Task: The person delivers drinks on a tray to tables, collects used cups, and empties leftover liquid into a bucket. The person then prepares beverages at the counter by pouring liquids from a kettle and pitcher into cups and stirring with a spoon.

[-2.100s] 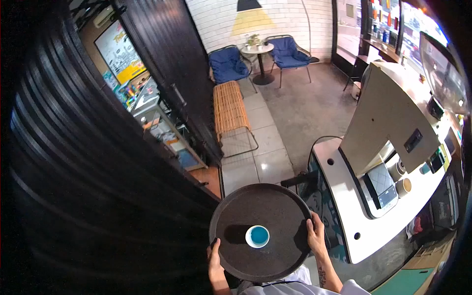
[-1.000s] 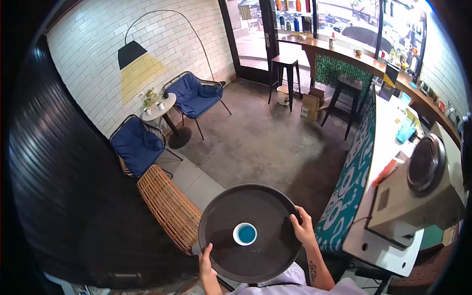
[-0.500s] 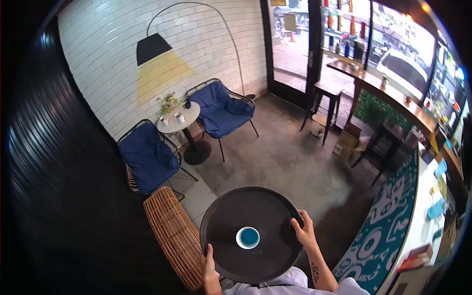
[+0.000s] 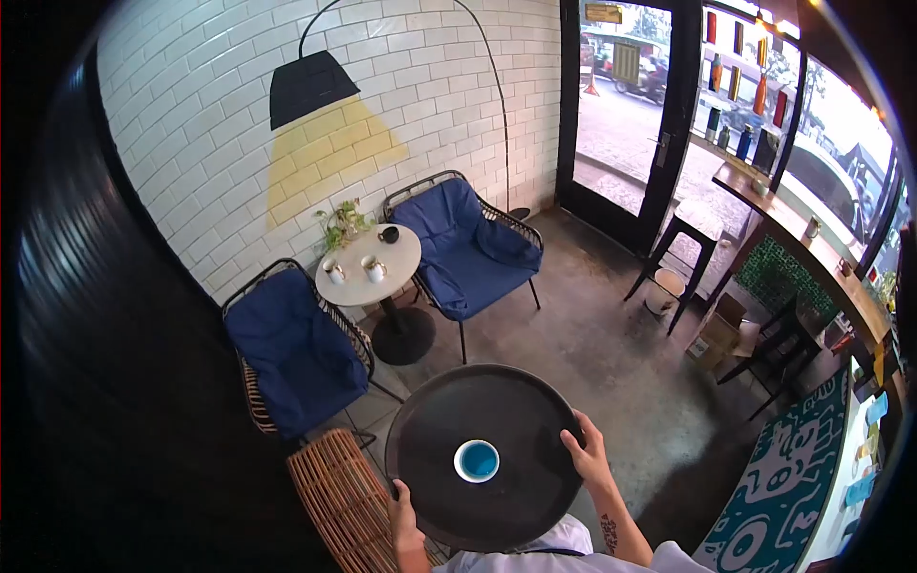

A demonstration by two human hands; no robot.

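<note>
The tray (image 4: 521, 411) and the cup (image 4: 477, 461) on it come nearer the round table (image 4: 401, 256) than half a second ago; the table and its chairs now show lower and larger, and the wicker bench (image 4: 339, 487) slips further toward the bottom edge. The cup, white-rimmed and blue inside, stands upright near the middle of the dark tray, touching neither hand. The left hand (image 4: 405, 520) grips the tray's near left edge, thumb on the rim; the right hand (image 4: 590, 456) grips the right edge, thumb likewise on top. The fingers beneath are hidden on both sides.

Beyond the tray's far edge, the table bears two light mugs (image 4: 373, 270), a dark cup (image 4: 388, 234) and a leafy plant (image 4: 346, 223). A blue-cushioned chair (image 4: 296, 349) stands on either side of it. The bench lies just left of the tray. Further right are a patterned counter (image 4: 778, 468), a cardboard box (image 4: 716, 336) and a stool (image 4: 683, 239) near the glass door (image 4: 621, 115).
</note>
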